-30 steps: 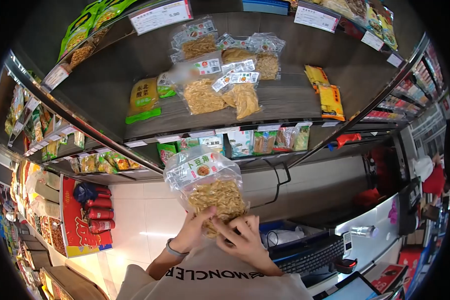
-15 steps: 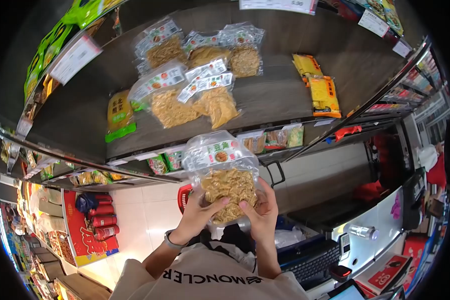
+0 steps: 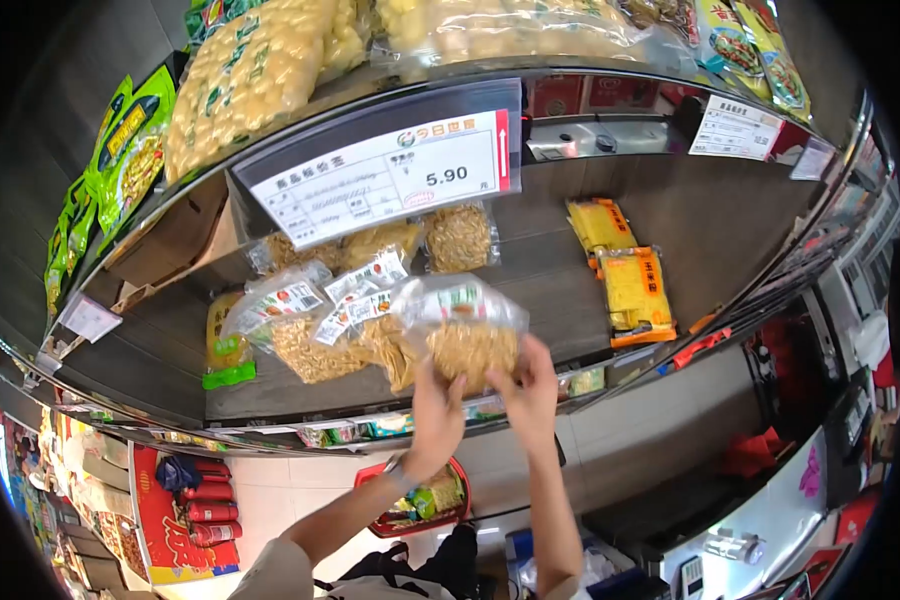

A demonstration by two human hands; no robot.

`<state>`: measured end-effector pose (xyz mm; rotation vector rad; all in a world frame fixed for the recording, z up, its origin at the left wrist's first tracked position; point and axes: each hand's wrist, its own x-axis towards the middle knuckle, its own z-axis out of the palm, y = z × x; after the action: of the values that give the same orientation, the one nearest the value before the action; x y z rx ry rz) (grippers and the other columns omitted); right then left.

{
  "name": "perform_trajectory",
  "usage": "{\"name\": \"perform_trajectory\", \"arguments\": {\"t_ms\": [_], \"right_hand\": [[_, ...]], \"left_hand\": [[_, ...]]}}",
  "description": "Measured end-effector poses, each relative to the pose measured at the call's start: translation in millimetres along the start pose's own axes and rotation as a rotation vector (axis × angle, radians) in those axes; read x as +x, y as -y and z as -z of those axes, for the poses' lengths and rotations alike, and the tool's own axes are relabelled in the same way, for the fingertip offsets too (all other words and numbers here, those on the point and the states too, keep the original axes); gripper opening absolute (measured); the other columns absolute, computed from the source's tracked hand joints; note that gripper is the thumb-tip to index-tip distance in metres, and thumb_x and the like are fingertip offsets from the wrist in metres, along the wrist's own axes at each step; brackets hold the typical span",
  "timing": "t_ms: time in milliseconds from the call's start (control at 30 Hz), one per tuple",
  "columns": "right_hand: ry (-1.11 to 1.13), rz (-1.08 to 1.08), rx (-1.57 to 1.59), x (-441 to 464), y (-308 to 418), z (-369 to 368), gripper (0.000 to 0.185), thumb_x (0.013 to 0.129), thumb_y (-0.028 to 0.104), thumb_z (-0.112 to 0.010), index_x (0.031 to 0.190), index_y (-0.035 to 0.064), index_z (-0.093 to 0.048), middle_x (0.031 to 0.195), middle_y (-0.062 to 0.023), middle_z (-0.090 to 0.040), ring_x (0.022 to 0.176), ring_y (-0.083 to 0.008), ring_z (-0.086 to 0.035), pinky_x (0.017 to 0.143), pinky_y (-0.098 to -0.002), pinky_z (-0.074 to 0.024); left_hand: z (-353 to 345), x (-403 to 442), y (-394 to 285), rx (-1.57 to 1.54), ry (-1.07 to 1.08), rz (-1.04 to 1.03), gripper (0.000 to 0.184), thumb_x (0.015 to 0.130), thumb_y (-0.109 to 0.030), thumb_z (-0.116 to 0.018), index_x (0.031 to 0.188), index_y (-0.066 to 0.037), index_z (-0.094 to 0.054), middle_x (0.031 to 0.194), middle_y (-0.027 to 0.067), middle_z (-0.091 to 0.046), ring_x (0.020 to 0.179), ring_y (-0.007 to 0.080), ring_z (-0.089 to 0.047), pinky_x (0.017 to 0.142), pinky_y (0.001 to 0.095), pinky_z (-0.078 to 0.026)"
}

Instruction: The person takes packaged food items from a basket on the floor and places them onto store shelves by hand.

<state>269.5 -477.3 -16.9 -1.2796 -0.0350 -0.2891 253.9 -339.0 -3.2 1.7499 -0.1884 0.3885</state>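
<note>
My left hand [image 3: 436, 412], with a band on its wrist, and my right hand [image 3: 530, 395] grip the lower corners of a clear bag of brown dried food [image 3: 473, 350]. The bag is slightly blurred, and its white label is at the top. It hangs over the front edge of the shelf [image 3: 540, 300], in front of similar bags. Nearest to it is a bag of yellowish dried food [image 3: 385, 345], partly overlapped by the held one. Left of that is a bag of paler dried food [image 3: 315, 350]. Further back lies another brown bag [image 3: 460, 238].
Yellow packets [image 3: 638, 292] lie on the shelf's right side, a green-edged packet [image 3: 228, 345] at its left. A price tag [image 3: 380, 170] hangs from the shelf above. Below is a red basket [image 3: 462, 508] with packets inside. Red fire extinguishers [image 3: 213, 512] stand lower left, a counter [image 3: 760, 510] lower right.
Both hands have carried the bag forward and up from near my chest to the shelf. My view has tilted upward, bringing the upper shelf and its price tag into sight.
</note>
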Motion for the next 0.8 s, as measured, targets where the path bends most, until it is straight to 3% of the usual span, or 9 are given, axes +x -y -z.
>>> {"name": "perform_trajectory", "arguments": {"t_ms": [133, 200, 267, 300, 467, 567, 667, 733, 800], "right_hand": [[-0.053, 0.173, -0.152, 118.7, -46.7, -17.8, 0.057, 0.087, 0.0, -0.074, 0.138, -0.0038, -0.047, 0.132, -0.0155, -0.058, 0.123, -0.023, -0.057, 0.105, -0.0342, -0.0454], [-0.072, 0.161, -0.156, 147.2, -78.4, -21.8, 0.059, 0.086, 0.006, -0.077, 0.137, -0.0034, -0.049, 0.13, -0.0175, -0.059, 0.125, -0.0292, -0.055, 0.106, -0.0392, -0.0444], [-0.097, 0.353, -0.76, 159.8, -95.3, -24.9, 0.064, 0.083, 0.016, -0.08, 0.136, -0.0037, -0.05, 0.126, -0.0222, -0.058, 0.124, -0.0372, -0.049, 0.105, -0.0452, -0.043], [-0.081, 0.308, -0.766, 164.0, -92.5, -28.7, 0.063, 0.082, 0.022, -0.082, 0.135, 0.001, -0.054, 0.128, -0.0235, -0.055, 0.124, -0.0427, -0.044, 0.105, -0.0498, -0.0412], [-0.183, 0.253, -0.829, 172.0, -89.2, -34.7, 0.06, 0.081, 0.03, -0.083, 0.132, 0.0084, -0.06, 0.137, -0.0208, -0.046, 0.125, -0.0421, -0.043, 0.104, -0.0495, -0.0427], [-0.231, 0.189, -0.825, 171.5, -87.7, -35.3, 0.064, 0.08, 0.036, -0.085, 0.132, 0.0082, -0.06, 0.139, -0.0198, -0.046, 0.127, -0.0415, -0.04, 0.105, -0.0506, -0.0423], [-0.278, 0.19, -0.812, 172.2, -92.0, -34.5, 0.068, 0.076, 0.038, -0.088, 0.13, 0.0061, -0.061, 0.139, -0.0208, -0.046, 0.129, -0.0414, -0.039, 0.106, -0.0506, -0.0412], [-0.275, 0.192, -0.781, 173.4, -92.4, -33.7, 0.073, 0.073, 0.038, -0.09, 0.129, 0.0033, -0.06, 0.138, -0.0214, -0.045, 0.13, -0.0411, -0.038, 0.108, -0.0506, -0.0397], [-0.267, 0.165, -0.75, 171.4, -89.6, -33.5, 0.074, 0.073, 0.037, -0.09, 0.129, 0.0019, -0.059, 0.138, -0.0211, -0.045, 0.131, -0.0404, -0.037, 0.109, -0.0504, -0.0389]], "left_hand": [[-49.6, 99.8, 78.3, 0.203, -0.171, -0.154, 0.055, 0.096, 0.008, -0.05, 0.147, 0.008, -0.03, 0.136, 0.0304, -0.049, 0.124, 0.0422, -0.054, 0.106, 0.0432, -0.042], [-54.2, 133.7, 86.1, 0.245, -0.165, -0.083, 0.058, 0.095, 0.007, -0.049, 0.148, 0.008, -0.028, 0.136, 0.0324, -0.049, 0.124, 0.046, -0.053, 0.107, 0.0448, -0.042], [-58.3, 148.4, 103.6, 0.264, -0.217, 0.048, 0.058, 0.095, 0.005, -0.049, 0.149, 0.007, -0.029, 0.137, 0.0318, -0.049, 0.126, 0.0457, -0.053, 0.107, 0.0457, -0.043], [-59.9, 153.8, 106.0, 0.322, -0.254, 0.035, 0.057, 0.094, 0.005, -0.049, 0.148, 0.006, -0.03, 0.138, 0.031, -0.049, 0.127, 0.0451, -0.052, 0.107, 0.0454, -0.043], [-66.6, 174.7, 140.7, 0.167, -0.395, 0.004, 0.056, 0.091, 0.008, -0.053, 0.145, 0.005, -0.039, 0.14, 0.0272, -0.048, 0.132, 0.0428, -0.045, 0.112, 0.0459, -0.036], [-75.8, 171.2, 111.5, 0.248, -0.472, 0.052, 0.065, 0.086, 0.01, -0.054, 0.148, 0.007, -0.034, 0.143, 0.0296, -0.045, 0.136, 0.0469, -0.04, 0.116, 0.0496, -0.031], [-76.3, 137.7, 87.8, 0.381, -0.388, 0.077, 0.075, 0.084, 0.009, -0.057, 0.152, 0.009, -0.025, 0.15, 0.0322, -0.037, 0.141, 0.0448, -0.035, 0.121, 0.047, -0.026], [-64.2, 79.3, 57.5, 0.282, -0.172, -0.042, 0.082, 0.084, 0.004, -0.057, 0.154, 0.012, -0.016, 0.158, 0.0332, -0.024, 0.149, 0.0442, -0.024, 0.125, 0.0452, -0.018], [-43.0, 13.1, 19.6, 0.098, 0.012, 0.017, 0.085, 0.084, 0.014, -0.051, 0.158, 0.008, -0.011, 0.162, 0.0273, -0.022, 0.152, 0.0374, -0.023, 0.125, 0.0417, -0.018]]}}
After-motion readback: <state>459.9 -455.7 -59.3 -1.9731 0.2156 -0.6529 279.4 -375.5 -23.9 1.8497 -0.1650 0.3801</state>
